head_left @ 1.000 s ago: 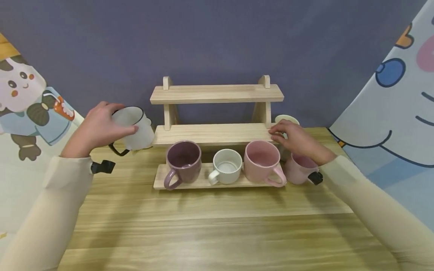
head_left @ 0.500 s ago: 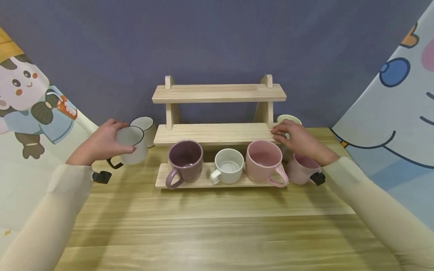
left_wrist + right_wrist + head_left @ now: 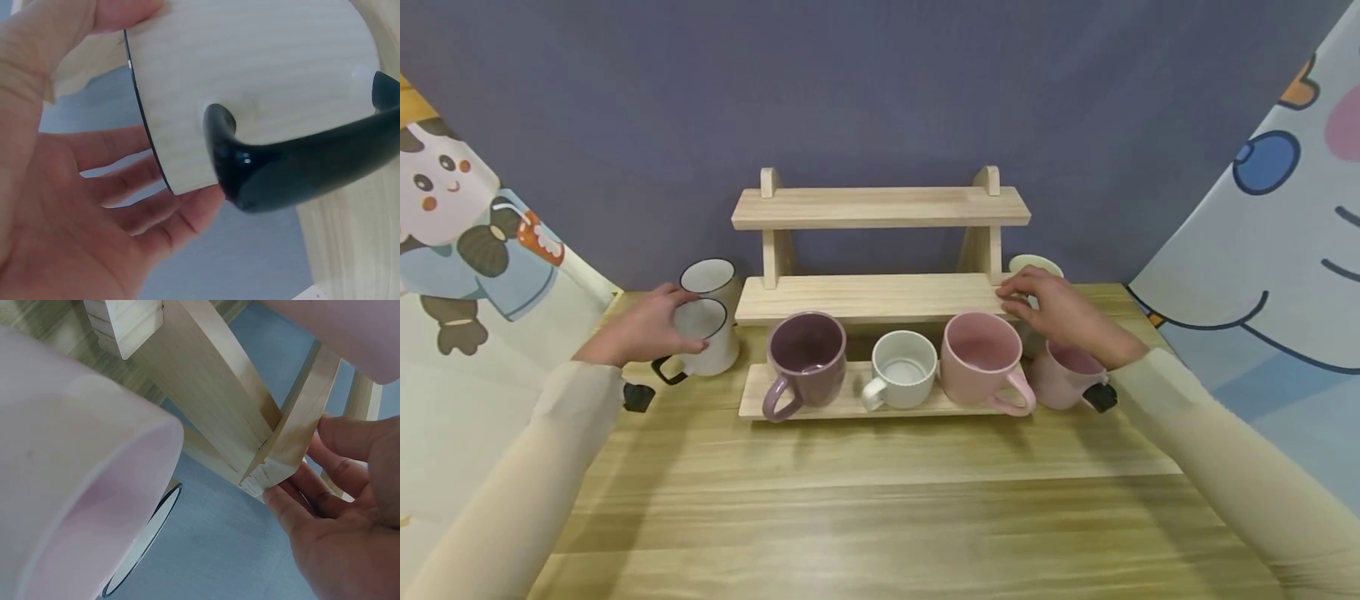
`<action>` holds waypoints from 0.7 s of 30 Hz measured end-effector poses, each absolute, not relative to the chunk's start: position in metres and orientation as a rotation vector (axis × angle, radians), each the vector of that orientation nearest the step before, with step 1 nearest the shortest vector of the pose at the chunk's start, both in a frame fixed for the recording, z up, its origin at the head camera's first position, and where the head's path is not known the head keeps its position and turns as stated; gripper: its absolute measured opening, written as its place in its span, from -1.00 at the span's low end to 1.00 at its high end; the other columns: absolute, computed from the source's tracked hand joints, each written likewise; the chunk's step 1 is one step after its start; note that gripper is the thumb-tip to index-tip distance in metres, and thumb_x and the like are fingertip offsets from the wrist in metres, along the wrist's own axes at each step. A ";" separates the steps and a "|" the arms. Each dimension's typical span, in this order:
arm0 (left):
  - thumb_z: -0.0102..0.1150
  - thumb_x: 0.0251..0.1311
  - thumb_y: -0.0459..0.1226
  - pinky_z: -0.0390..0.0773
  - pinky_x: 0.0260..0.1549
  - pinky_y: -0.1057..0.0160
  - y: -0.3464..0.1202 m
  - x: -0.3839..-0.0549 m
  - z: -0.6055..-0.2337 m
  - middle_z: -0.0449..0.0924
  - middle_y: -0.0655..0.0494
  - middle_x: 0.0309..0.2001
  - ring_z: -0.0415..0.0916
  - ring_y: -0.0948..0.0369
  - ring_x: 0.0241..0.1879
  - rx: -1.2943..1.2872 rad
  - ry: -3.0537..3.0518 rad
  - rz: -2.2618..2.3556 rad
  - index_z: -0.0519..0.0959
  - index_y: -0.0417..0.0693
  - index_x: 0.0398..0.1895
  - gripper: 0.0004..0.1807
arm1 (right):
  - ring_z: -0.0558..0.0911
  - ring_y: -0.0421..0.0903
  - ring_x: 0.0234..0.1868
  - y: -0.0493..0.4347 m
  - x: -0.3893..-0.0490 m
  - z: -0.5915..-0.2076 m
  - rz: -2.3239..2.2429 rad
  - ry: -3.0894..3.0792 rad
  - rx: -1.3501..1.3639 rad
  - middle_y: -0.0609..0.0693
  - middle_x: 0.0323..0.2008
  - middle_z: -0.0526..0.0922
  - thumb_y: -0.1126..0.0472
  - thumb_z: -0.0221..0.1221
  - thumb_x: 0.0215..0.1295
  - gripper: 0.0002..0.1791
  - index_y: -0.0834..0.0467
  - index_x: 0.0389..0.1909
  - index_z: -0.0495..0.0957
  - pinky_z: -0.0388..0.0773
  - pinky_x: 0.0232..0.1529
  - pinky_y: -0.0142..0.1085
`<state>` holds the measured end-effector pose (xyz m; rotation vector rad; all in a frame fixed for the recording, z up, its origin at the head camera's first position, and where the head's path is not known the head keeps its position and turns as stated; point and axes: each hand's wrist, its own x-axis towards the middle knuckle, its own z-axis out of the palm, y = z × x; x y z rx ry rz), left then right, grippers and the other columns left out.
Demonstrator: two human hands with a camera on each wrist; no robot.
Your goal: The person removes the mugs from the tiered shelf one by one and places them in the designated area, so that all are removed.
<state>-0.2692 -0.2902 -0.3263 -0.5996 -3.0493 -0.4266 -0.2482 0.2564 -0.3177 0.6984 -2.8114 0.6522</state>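
At the rack's left side my left hand (image 3: 651, 329) holds a white enamel-style mug (image 3: 718, 354) with a dark rim, thumb and fingers spread around its top. The mug stands upright, low over the table; its black handle (image 3: 306, 172) shows large in the left wrist view. Another dark-rimmed white mug (image 3: 722, 287) is just behind it, partly hidden. My right hand (image 3: 1056, 310) pinches the right end of the middle shelf (image 3: 865, 296) of a three-tier wooden rack. Thumb and fingers close around that board's end (image 3: 284, 456) in the right wrist view.
Along the lowest shelf stand a purple mug (image 3: 820, 379), a small white cup (image 3: 906, 390) and a pink mug (image 3: 970, 379). Right of the rack, a lighter pink mug (image 3: 1052, 387) and a pale cup (image 3: 1041, 265) sit partly behind my right hand. A grey-blue backdrop (image 3: 880, 92) rises behind.
My left hand has brought the white mug down and toward me, to in front of the other white mug. The right hand stays at the shelf end.
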 end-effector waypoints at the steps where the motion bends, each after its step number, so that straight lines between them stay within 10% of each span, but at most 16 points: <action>1: 0.45 -0.16 -0.08 0.35 -0.03 -0.18 -0.291 -0.270 -0.328 0.29 -0.38 0.08 0.33 -0.24 0.01 -0.608 -3.055 -0.420 0.38 -0.44 0.17 -0.14 | 0.51 0.07 -0.08 0.256 -0.248 -0.318 0.654 -2.811 0.698 0.13 -0.13 0.54 0.36 0.20 0.26 -0.78 0.31 -0.08 0.60 0.48 -0.10 -0.04; 21: 0.48 -0.11 -0.19 0.36 -0.08 -0.16 -0.306 -0.277 -0.331 0.29 -0.38 0.01 0.35 -0.20 -0.07 -0.690 -3.029 -0.484 0.42 -0.49 0.08 -0.26 | 0.53 0.05 -0.13 0.257 -0.249 -0.320 0.678 -2.779 0.716 0.12 -0.16 0.54 0.40 0.21 0.23 -0.80 0.31 -0.12 0.61 0.48 -0.15 -0.06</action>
